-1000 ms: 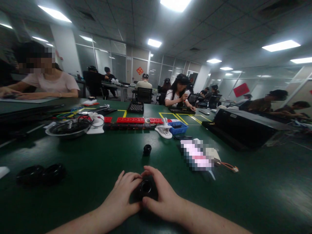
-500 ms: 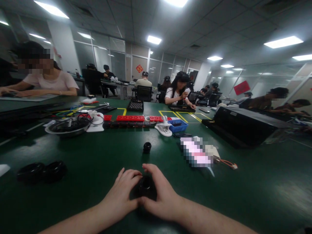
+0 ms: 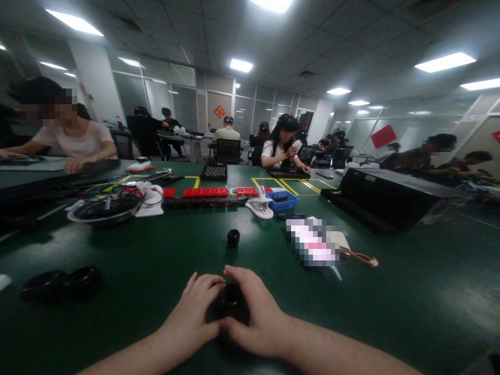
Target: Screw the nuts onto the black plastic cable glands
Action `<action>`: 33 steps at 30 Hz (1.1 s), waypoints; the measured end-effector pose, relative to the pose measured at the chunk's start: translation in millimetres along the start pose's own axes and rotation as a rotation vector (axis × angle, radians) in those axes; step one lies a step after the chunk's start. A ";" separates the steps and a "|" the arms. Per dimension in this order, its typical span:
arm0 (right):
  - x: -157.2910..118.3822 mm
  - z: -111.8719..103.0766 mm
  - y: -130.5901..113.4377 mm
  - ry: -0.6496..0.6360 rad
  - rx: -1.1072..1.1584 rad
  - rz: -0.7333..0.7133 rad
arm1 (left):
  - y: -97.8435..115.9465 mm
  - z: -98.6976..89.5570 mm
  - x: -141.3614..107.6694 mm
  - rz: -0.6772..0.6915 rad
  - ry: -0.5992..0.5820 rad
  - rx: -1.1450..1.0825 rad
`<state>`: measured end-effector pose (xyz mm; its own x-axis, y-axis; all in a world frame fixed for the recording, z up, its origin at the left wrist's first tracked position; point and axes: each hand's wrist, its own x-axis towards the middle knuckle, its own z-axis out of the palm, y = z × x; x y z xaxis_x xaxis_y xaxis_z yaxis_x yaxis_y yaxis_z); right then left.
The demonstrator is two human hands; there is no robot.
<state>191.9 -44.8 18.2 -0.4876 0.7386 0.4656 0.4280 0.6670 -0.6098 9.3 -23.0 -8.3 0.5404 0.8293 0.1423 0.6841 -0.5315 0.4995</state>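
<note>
A black ring-shaped piece sits on the green counter between the two hands, its round opening showing. From it, the left hand lies at nine o'clock and the right hand at three. Both curve around the piece, fingertips near each other toward twelve and thumbs nearly meeting at six; the dark gap hides whether either hand actually clamps it. A smaller black piece stands apart at twelve o'clock, beyond the fingertips. Two black rings lie side by side, well off at nine to ten o'clock from the left hand.
</note>
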 end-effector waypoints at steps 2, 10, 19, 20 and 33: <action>1.5 0.8 -0.2 0.012 -0.021 0.051 | 1.1 -1.5 0.4 -0.003 -0.021 0.007; 5.6 3.2 0.1 -0.042 -0.004 0.207 | 4.0 -4.0 -1.2 -0.006 -0.035 0.010; 2.6 0.2 0.3 -0.077 0.001 0.136 | 5.8 -4.9 0.7 -0.013 -0.045 0.007; 3.0 0.8 0.4 -0.076 -0.004 0.184 | 5.3 -4.8 0.4 -0.007 -0.041 0.004; 3.6 0.5 -0.4 -0.054 -0.042 0.182 | 4.3 -4.3 0.8 -0.002 -0.043 0.011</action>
<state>189.6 -42.5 19.9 -0.4390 0.8416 0.3147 0.5436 0.5276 -0.6528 10.6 -23.8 -2.3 0.5591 0.8226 0.1042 0.6908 -0.5316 0.4900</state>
